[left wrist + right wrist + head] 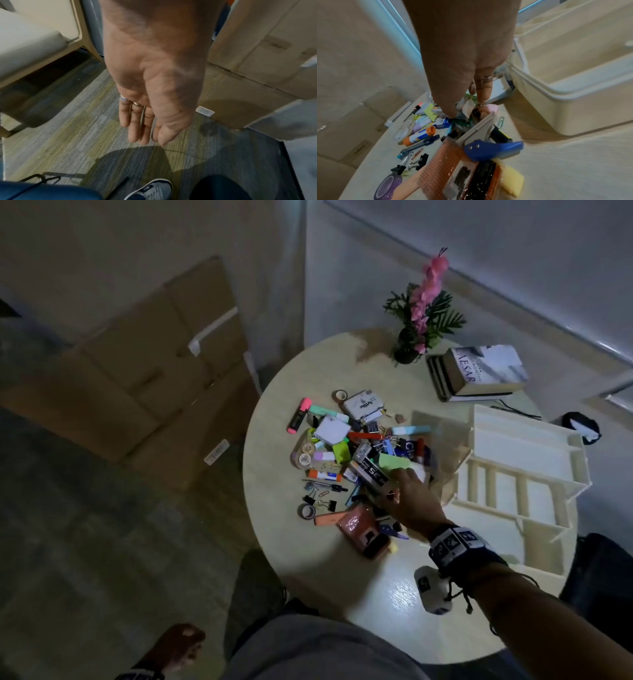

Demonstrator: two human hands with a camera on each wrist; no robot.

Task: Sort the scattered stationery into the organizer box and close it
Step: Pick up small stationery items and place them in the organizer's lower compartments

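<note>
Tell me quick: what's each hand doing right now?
Left hand: open, fingers straight, holding nothing, hanging over the floor.
Right hand: down in the stationery pile; whether it grips anything cannot be told.

Right hand is reached forward, arm extended from the lower right of the head view, a black-and-white patterned wrist strap at the wrist. Palm faces down, fingers pointing downward and slightly spread, thumb apart from them; a ring shows on one finger. Whether the fingertips pinch anything can't be told, blur and clutter hide them. Left hand hangs down at the person's side, palm toward the wrist camera, fingers straight, relaxed and close together, rings on two fingers, holding nothing.
</note>
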